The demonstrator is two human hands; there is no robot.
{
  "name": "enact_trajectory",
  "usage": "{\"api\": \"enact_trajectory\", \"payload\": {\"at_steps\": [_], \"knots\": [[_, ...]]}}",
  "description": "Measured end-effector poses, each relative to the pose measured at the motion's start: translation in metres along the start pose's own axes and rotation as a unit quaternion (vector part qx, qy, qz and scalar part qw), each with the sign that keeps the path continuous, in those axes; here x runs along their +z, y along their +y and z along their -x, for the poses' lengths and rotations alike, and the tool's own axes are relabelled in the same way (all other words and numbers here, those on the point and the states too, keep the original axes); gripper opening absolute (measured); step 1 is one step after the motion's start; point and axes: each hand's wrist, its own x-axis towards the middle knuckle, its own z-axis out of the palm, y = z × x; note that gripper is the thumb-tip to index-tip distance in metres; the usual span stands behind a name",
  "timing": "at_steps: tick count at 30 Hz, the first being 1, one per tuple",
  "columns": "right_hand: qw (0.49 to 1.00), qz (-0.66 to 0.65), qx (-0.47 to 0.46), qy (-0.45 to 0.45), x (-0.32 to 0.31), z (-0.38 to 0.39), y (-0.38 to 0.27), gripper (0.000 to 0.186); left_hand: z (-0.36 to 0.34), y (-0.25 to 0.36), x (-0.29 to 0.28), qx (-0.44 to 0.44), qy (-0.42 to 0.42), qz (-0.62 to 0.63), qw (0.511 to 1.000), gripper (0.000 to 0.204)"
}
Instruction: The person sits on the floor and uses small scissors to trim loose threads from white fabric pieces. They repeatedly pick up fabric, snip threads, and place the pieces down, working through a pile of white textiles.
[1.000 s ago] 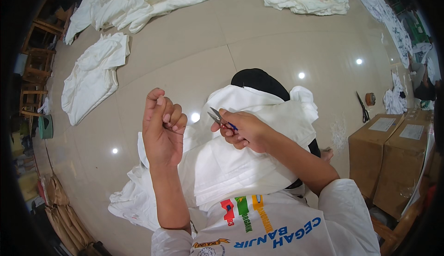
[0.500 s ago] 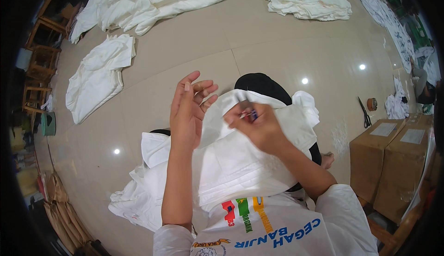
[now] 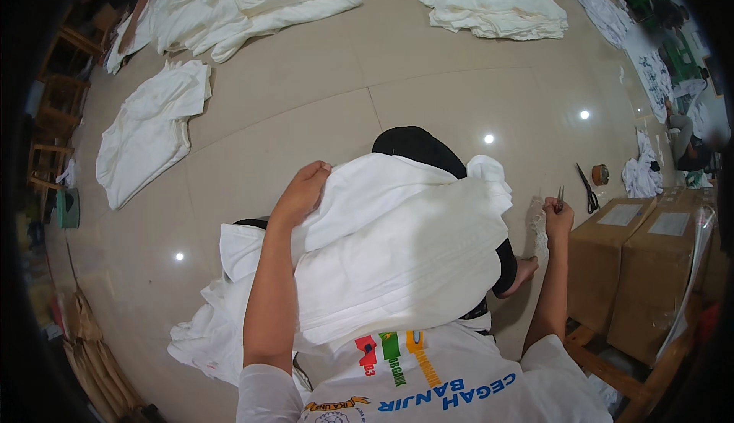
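Note:
A white cloth garment [image 3: 397, 247] lies spread over my lap and legs, its folds bunching toward the left. My left hand [image 3: 302, 192] is at its far left edge, fingertips closed on the fabric. Out to the right, beside the cardboard boxes, my right hand [image 3: 559, 215] is closed round small thread snips [image 3: 560, 196], with the metal tips pointing up and away. Just left of that hand, a strip of loose white thread scraps [image 3: 538, 228] lies on the floor near my foot.
Black scissors [image 3: 588, 189] and a brown tape roll [image 3: 601, 174] lie beyond the cardboard boxes [image 3: 592, 258]. White cloth stacks [image 3: 489, 6] and a larger white heap [image 3: 252, 2] sit farther off. A folded pile [image 3: 149, 132] is at left. Other people are partly visible at the edges.
My right hand has swung from above the garment out to the right with the snips. My left hand, raised and open before, has come down onto the cloth edge.

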Motion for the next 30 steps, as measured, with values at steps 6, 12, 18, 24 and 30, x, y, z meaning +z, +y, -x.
{"api": "enact_trajectory", "payload": {"at_steps": [6, 12, 18, 24, 30], "knots": [[0.973, 0.208, -0.055, 0.086, 0.005, -0.018, 0.011, 0.02, 0.019, -0.01, -0.016, 0.17, 0.082, -0.029, 0.982, 0.022], [0.972, 0.231, 0.034, 0.031, -0.024, -0.035, 0.067, 0.025, 0.051, 0.034, 0.011, 0.088, 0.018, -0.054, 0.995, 0.022], [0.999, -0.028, 0.009, -0.017, -0.003, 0.014, -0.014, 0.033, 0.053, 0.018, 0.003, 0.102, 0.036, -0.027, 0.994, 0.019], [0.944, -0.109, 0.021, -0.31, 0.033, 0.069, -0.088, 0.031, 0.047, 0.013, 0.01, 0.088, 0.046, 0.007, 0.995, 0.019], [0.857, -0.383, 0.235, -0.254, -0.038, 0.009, 0.033, 0.026, 0.049, -0.001, -0.001, 0.1, 0.065, 0.082, 0.99, 0.018]]}}
